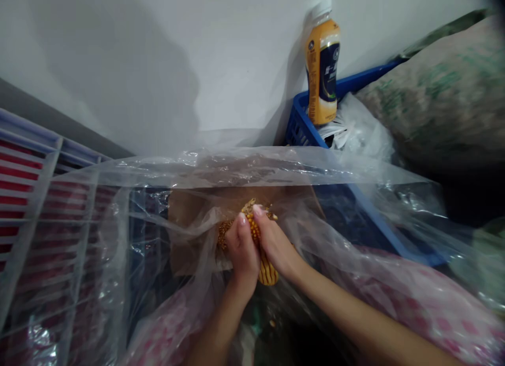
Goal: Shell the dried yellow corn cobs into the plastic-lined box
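Right up close, my left hand (241,253) and right hand (276,245) are together, both clamped around a dried corn cob (268,273), fingertips pressed into the kernels. The cob sits tilted between them, with its yellow, dark-striped lower end poking out below the hands and its top end sticking out above the fingers. A clump of brownish kernels (224,235) sits just left of my left hand, but I can't tell if that's the same cob or a second one. The hands are working over a big clear plastic sheet (236,166), which is bunched up around them and draped over pretty much everything. Pink patterned fabric (418,297) shows through the plastic on the lower right, and there's more of it at the lower left. Right behind the cob, a piece of brown cardboard (185,234) sits under the plastic. Along the left side there's a white slatted rack (29,197) with red stripes showing behind it. Off to the right, a blue plastic crate (307,129) is holding a crumpled white plastic bag (355,125), and an orange-and-black bottle (322,66) stands upright on the crate's edge against the wall. Past that, a bulging woven sack (434,92) with green print leans into the corner, and a white wall (118,56) closes off the back.
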`<action>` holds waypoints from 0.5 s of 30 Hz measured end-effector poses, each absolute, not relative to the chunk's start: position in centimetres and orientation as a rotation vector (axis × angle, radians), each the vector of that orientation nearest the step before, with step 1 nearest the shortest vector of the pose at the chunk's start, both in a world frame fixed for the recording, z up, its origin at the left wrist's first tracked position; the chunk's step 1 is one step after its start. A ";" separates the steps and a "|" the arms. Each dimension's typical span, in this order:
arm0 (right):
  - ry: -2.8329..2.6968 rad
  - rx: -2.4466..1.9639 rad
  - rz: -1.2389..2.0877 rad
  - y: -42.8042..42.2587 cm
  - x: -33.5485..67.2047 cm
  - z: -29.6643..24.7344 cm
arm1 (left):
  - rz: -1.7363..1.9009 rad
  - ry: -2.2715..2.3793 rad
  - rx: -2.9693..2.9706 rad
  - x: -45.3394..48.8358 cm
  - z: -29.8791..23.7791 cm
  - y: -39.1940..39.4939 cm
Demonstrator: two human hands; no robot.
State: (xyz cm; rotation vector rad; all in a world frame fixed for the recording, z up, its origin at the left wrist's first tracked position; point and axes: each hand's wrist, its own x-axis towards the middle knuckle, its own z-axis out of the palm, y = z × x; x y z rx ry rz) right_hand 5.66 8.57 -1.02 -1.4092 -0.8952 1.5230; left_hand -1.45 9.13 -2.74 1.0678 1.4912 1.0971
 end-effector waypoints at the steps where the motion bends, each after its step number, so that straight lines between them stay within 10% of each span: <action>1: -0.894 -1.414 1.533 8.6 5.7 -1.0 | 1.088 1.500 1.086 -1.4 -2.7 9.1; 15: -0.905 -1.323 1.474 8.6 5.2 -2.3 | 1.135 1.464 0.969 -1.1 -2.5 9.3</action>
